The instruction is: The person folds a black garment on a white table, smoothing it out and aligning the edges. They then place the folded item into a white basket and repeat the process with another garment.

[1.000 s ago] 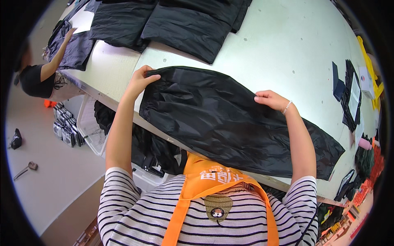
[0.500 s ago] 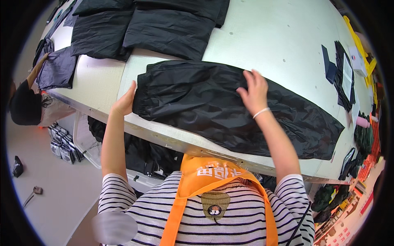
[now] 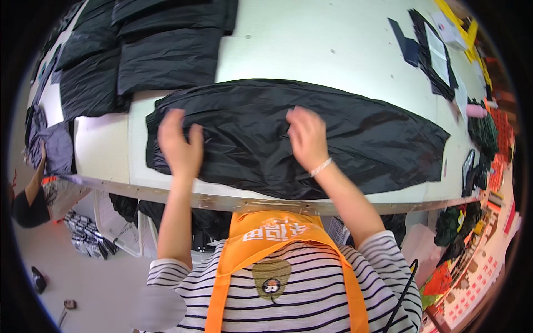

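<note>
A pair of black trousers (image 3: 250,139) in thin, shiny cloth lies spread lengthwise on the white table in front of me. Its gathered waistband end is at the left, the narrower end at the right. My left hand (image 3: 182,147) is over the cloth near the waistband, thumb and fingers apart, holding nothing. Over the middle of the trousers is my right hand (image 3: 308,139), its fingers loosely bent and a pale band on its wrist. Whether the fingertips touch the cloth cannot be told. Creases run across the cloth between the hands.
Stacks of folded black garments (image 3: 166,58) stand at the far left. Another person's arm (image 3: 36,180) reaches to a dark grey garment (image 3: 58,147) there. At the far right lie black pieces with paper (image 3: 438,55) and a pink spool (image 3: 476,111). The table's front edge (image 3: 266,205) is close to me.
My left hand has come from beside the waistband end onto the cloth. The right hand stays over the middle, its fingers more bent. The whole view has turned somewhat.
</note>
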Action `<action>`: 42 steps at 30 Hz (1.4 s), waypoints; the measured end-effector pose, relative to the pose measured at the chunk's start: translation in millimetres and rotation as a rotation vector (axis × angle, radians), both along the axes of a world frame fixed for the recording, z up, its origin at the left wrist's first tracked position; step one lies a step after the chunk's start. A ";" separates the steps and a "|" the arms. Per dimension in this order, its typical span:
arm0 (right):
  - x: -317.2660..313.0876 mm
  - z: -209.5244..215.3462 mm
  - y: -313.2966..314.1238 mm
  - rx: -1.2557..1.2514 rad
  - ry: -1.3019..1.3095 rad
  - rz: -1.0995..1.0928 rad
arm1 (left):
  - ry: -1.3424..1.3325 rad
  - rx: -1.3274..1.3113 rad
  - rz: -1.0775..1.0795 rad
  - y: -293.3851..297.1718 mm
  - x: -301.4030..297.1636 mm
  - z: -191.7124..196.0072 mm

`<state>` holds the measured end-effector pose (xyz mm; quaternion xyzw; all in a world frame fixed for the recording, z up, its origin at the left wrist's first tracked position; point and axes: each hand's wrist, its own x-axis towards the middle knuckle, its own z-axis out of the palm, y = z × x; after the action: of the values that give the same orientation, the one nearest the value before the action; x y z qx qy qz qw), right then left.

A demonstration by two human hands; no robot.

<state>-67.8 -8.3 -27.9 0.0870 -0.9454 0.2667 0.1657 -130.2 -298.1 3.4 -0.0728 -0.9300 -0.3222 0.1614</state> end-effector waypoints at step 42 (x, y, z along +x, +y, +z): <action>197.1 -41.5 705.8 0.551 -0.325 -1.005 | -0.204 -0.664 -0.840 342.8 136.4 -58.6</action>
<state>129.3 697.5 -69.4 -0.3733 -0.9183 -0.0895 0.0964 6.2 44.7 -55.2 -0.4536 -0.8835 -0.0535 -0.1039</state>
